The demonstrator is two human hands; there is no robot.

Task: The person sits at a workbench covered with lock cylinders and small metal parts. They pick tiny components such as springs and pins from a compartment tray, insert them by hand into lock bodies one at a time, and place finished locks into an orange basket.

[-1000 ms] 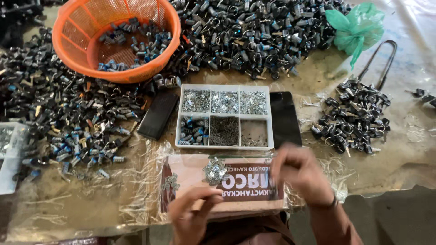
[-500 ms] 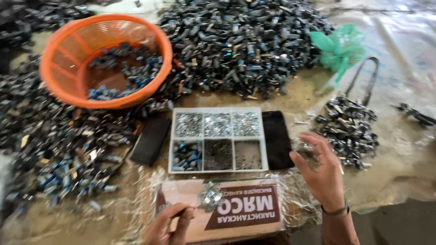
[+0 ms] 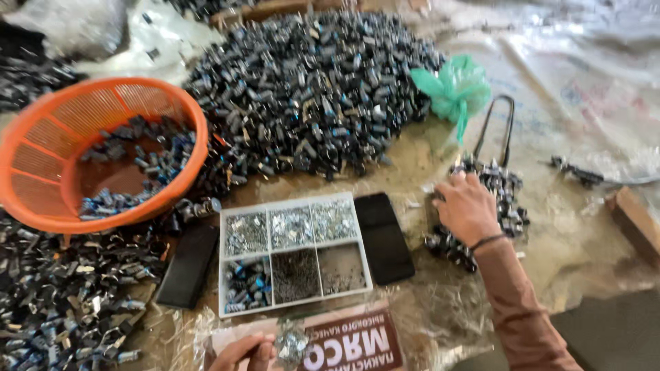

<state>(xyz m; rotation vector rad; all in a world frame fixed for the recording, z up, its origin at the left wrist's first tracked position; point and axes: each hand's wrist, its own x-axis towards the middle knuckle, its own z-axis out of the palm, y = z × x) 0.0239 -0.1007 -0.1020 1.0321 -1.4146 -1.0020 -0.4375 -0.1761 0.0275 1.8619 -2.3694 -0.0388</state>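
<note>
Reaching out to the right, the right hand (image 3: 466, 208) is lying palm-down on a small heap of dark metal parts (image 3: 491, 209), its fingers loosely curled over the near-left edge of that heap; whether anything is pinched beneath them cannot be told. The heap is spreading out to the right of and beyond the hand, with a few pieces also showing just near the wrist, where a dark band is circling the arm above a brown sleeve.

At the near edge, the left hand (image 3: 240, 353) is showing only in part, its fingers closing around a small cluster of shiny silver pieces (image 3: 291, 341), which is sitting just right of the fingertips and over a brown printed cardboard sheet (image 3: 350, 347).

Between the two hands, a white compartment tray (image 3: 294, 251) is lying with six sections of small parts, flanked by a black flat slab (image 3: 383, 237) on its right and another black slab (image 3: 187, 266) on its left. Farther left, an orange mesh basket (image 3: 48, 148) is holding some bluish parts. A large pile of dark parts (image 3: 309, 89) is filling the far middle, and a green plastic bag (image 3: 452, 86) is lying far right of it, beyond the small heap.
</note>
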